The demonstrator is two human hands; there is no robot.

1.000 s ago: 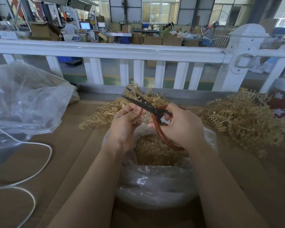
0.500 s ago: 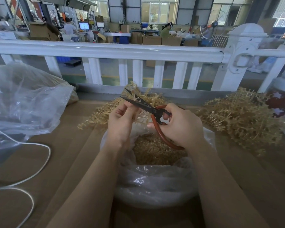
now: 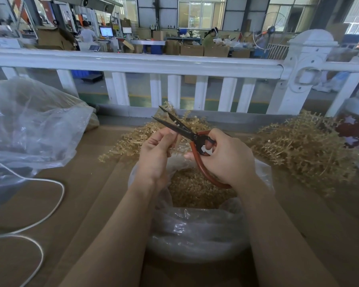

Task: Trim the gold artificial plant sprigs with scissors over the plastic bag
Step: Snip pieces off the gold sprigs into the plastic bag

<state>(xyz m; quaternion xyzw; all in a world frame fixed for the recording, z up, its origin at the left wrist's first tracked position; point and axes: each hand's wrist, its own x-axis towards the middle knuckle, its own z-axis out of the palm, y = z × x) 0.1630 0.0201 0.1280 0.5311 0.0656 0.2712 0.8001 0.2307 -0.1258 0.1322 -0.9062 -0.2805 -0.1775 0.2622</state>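
The right hand (image 3: 226, 156) is gripping red-handled, dark-bladed scissors (image 3: 187, 133), blades parted. The left hand (image 3: 155, 156) is pinching a thin, pale gold plastic sprig (image 3: 175, 139) between them, fingers clamped, above the clear plastic bag (image 3: 195, 230) heaped with bristly gold trimmings.

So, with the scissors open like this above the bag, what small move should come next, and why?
Probably close the scissors to snip. Their blades stand open, and the left hand pinches a sprig stem that rises toward the blades; whether it lies fully between them is hard to tell. The right hand grips the red handles, and the open plastic bag lies right below to catch the cut piece.
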